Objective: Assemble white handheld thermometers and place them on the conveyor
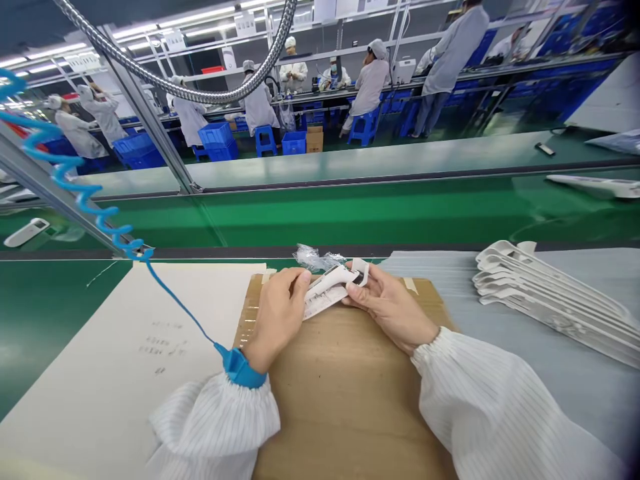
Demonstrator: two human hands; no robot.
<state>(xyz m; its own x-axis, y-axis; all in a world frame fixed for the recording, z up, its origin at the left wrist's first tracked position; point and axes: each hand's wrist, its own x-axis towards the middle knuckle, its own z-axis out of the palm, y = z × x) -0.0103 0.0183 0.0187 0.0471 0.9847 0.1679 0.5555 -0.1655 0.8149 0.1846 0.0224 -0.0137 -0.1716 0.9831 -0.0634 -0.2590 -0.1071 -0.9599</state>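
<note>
Both hands hold a slim white plastic handheld device [336, 276] above a cardboard sheet [345, 387]. My left hand [281, 308] is closed around its lower left end, wearing a blue wrist strap [243, 368] with a coiled cord. At the upper right end, the fingers of my right hand [379, 300] pinch it near a small dark part and a white flap. A paler flat piece with printed marks shows under the device; I cannot tell whether it is joined to it. Crumpled clear plastic film [317, 257] lies just behind the hands.
Several long white plastic shells [550, 293] are stacked on grey foam sheeting [500, 373] at right. White paper [165, 360] lies at left. Behind runs a green conveyor belt [320, 213] with a white device [26, 232] on it. A metal hose [220, 97] hangs overhead; co-workers sit beyond.
</note>
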